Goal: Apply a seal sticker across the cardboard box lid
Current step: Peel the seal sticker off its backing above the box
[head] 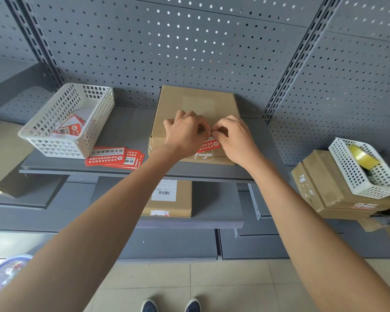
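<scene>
A flat brown cardboard box (196,102) lies on the grey shelf, its lid closed. A red and white seal sticker (208,147) sits over the box's near edge, between my two hands and partly hidden by them. My left hand (185,131) and my right hand (234,138) meet above the sticker, fingertips pinched together on its upper end. White torn sticker remnants show on the box's front rim below it.
A pile of red seal stickers (113,156) lies left of the box, beside a white basket (70,122) holding peeled backings. At the right, a white basket with yellow tape (363,156) rests on stacked boxes (324,188). Another labelled box (169,199) sits on the lower shelf.
</scene>
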### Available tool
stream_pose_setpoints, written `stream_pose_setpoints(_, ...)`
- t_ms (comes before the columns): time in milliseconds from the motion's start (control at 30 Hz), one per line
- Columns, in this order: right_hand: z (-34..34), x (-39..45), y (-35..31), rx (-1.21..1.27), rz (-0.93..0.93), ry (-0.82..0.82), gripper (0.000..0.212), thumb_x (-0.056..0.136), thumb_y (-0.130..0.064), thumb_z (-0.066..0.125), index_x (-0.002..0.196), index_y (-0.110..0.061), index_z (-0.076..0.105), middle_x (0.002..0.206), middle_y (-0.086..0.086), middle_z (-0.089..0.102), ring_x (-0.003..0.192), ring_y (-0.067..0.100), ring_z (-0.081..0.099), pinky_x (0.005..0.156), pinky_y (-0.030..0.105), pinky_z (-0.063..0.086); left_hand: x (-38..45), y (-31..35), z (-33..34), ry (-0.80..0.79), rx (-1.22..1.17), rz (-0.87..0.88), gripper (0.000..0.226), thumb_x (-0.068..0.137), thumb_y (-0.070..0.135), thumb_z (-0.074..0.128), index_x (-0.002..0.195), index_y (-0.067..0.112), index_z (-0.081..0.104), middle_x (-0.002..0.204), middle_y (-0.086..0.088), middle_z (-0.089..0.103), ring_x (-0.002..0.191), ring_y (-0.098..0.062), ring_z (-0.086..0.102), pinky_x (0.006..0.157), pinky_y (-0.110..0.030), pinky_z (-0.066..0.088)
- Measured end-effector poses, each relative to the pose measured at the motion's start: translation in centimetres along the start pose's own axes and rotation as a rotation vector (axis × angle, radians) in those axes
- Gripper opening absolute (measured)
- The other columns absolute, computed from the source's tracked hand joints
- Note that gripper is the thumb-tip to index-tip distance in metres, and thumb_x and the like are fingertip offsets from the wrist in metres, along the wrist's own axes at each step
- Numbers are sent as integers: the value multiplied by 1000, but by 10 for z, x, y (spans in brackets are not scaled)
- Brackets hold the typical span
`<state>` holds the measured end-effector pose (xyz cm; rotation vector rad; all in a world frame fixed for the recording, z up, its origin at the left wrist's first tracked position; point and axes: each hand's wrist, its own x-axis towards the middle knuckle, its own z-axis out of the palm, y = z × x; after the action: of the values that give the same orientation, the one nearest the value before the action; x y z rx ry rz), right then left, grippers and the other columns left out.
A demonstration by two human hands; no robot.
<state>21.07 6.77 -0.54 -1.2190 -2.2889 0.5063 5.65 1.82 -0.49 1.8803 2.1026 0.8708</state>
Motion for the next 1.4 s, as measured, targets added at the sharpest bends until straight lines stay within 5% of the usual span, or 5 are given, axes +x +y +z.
stream_pose_setpoints(600,5,-3,-1,-15,8,38,12,99,-19,55,90,-19,65,102,-4,60,110,24,54,97,45,43,-2,-5,3,58,18,40,13,95,35,57,91,33,70,101,7,62,110,-23,47,86,-40,27)
stream_pose_setpoints(800,0,-8,8,79,-1,42,9,94,-18,66,101,-14,70,108,0,66,101,12,58,83,5,37,-2,-6,3,46,22,56,13,96,41,57,91,35,67,99,8,59,108,-22,46,85,-40,26)
stream_pose_setpoints(967,2,-8,8,69,-12,33,12,95,-15,63,85,-16,69,105,-1,64,106,15,56,90,20,36,-2,-6,3,46,23,62,12,96,41,56,90,35,64,100,8,59,108,-22,45,84,-39,25)
stream_pose_setpoints(1267,7,-7,8,14,-41,28,16,99,-18,54,86,-16,63,108,-1,62,112,23,54,101,43,43,-2,-8,1,23,28,78,10,96,42,58,97,37,67,98,10,56,108,-22,44,85,-39,26)
stream_pose_setpoints(1400,7,-8,9,65,-32,44,11,98,-19,57,88,-17,63,108,-2,62,110,20,56,101,37,44,-3,-9,2,39,23,87,10,97,40,57,94,35,65,98,11,55,106,-21,44,84,-39,25)
